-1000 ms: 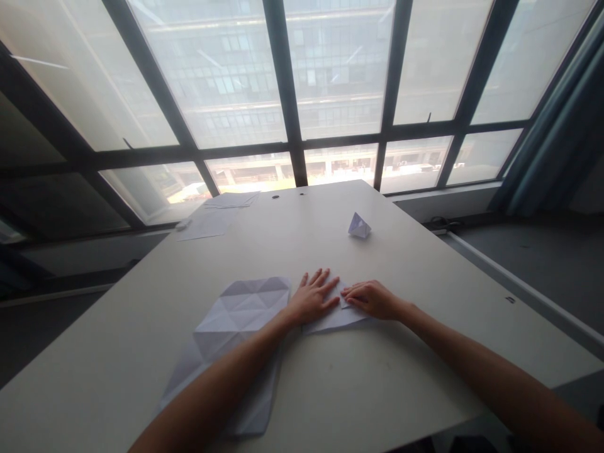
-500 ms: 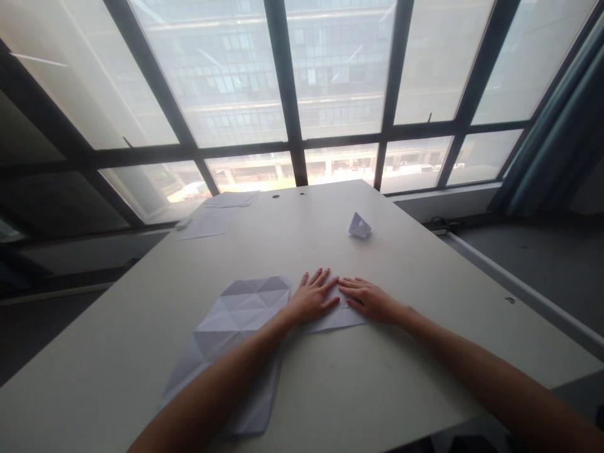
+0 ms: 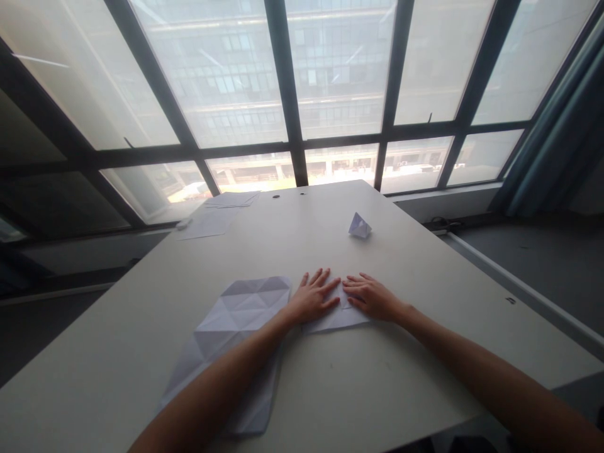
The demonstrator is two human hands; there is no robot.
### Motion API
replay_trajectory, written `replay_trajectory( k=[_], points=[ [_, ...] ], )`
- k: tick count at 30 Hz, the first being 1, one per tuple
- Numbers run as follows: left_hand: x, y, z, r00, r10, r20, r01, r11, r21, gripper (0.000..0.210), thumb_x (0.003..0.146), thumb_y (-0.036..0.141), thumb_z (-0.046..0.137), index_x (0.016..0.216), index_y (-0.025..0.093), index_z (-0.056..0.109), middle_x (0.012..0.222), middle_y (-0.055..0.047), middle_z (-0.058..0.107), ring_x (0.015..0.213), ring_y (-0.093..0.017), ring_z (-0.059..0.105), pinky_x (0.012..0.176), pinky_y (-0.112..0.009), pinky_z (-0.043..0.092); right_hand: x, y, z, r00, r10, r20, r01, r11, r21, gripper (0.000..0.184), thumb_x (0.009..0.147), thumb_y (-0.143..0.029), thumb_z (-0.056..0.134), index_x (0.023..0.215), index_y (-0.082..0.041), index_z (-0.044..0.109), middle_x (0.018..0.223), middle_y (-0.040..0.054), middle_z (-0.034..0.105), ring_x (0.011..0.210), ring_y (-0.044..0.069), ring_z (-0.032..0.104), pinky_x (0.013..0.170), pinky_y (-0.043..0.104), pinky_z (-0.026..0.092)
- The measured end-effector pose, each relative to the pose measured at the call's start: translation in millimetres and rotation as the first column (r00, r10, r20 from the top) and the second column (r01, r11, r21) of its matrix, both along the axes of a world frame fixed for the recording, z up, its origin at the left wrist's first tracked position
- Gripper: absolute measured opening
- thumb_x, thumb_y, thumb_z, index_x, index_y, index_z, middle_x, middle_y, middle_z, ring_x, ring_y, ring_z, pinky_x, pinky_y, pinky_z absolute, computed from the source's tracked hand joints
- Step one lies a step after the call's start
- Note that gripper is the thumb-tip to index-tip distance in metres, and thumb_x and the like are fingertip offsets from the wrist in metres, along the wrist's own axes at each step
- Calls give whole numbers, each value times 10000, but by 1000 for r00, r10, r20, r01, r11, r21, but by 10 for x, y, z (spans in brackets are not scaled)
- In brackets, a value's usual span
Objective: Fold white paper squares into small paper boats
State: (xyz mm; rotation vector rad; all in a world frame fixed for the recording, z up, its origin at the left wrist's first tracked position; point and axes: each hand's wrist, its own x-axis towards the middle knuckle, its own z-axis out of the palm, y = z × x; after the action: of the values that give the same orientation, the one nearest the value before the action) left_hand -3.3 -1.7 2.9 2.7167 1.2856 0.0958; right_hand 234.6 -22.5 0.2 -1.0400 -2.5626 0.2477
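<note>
A small folded sheet of white paper [image 3: 337, 321] lies on the table under both my hands, which cover much of it. My left hand [image 3: 313, 298] rests flat on its left part, fingers spread. On its right part lies my right hand [image 3: 372, 296], palm down with the fingers stretched out towards the left. A narrow strip of the paper shows between the two hands. Beside my left hand, partly beneath my left forearm, is a larger creased sheet of paper [image 3: 236, 308] with a pattern of triangular folds.
A small folded paper pyramid [image 3: 360, 226] stands beyond my right hand on the white table [image 3: 401, 377]. Several loose sheets [image 3: 207, 223] lie at the far left. Dark-framed windows [image 3: 340, 69] rise behind the table, with a blue curtain [image 3: 542, 138] at the right.
My right hand has shifted slightly to the right, widening the gap between the hands so more of the paper shows. My left hand stays almost in place.
</note>
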Motion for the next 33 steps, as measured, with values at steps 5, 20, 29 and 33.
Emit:
replay_trajectory(
  k=[5, 20, 29, 33],
  points=[
    [-3, -4, 12, 1000, -4, 5, 4, 1000, -6, 612, 936, 655, 277, 1491, 397, 272, 1607, -66, 137, 1475, -307, 83, 1142, -587, 75, -10, -21, 15, 1000, 4, -24, -3, 1000, 29, 283, 946, -241, 482, 1171, -254, 651, 1374, 69, 563, 1305, 233, 482, 1109, 468, 308],
    [12, 10, -34, 1000, 6, 4, -6, 1000, 9, 717, 925, 681, 239, 1524, 288, 220, 1605, -72, 134, 1479, -284, 71, 1156, -564, 66, -29, 6, -56, 995, 69, -76, -62, 994, 91, 253, 918, -176, 528, 1117, -241, 670, 1285, 70, 633, 1255, 226, 535, 1076, 430, 373],
    [1, 15, -48, 1000, 9, 7, -9, 1000, 22, 731, 923, 686, 233, 1525, 271, 221, 1603, -76, 148, 1478, -286, 84, 1159, -558, 75, -37, 5, -57, 995, 58, -85, -52, 996, 74, 256, 912, -169, 539, 1118, -238, 675, 1278, 76, 636, 1249, 236, 540, 1073, 429, 380],
    [1, 13, -32, 1000, 3, -4, -3, 1000, 16, 657, 931, 673, 251, 1507, 358, 249, 1607, -58, 138, 1476, -302, 83, 1148, -579, 78, -45, 0, -54, 994, 58, -97, -50, 995, 81, 255, 902, -164, 554, 1116, -237, 673, 1283, 79, 632, 1232, 231, 555, 1070, 424, 385]
  ],
)
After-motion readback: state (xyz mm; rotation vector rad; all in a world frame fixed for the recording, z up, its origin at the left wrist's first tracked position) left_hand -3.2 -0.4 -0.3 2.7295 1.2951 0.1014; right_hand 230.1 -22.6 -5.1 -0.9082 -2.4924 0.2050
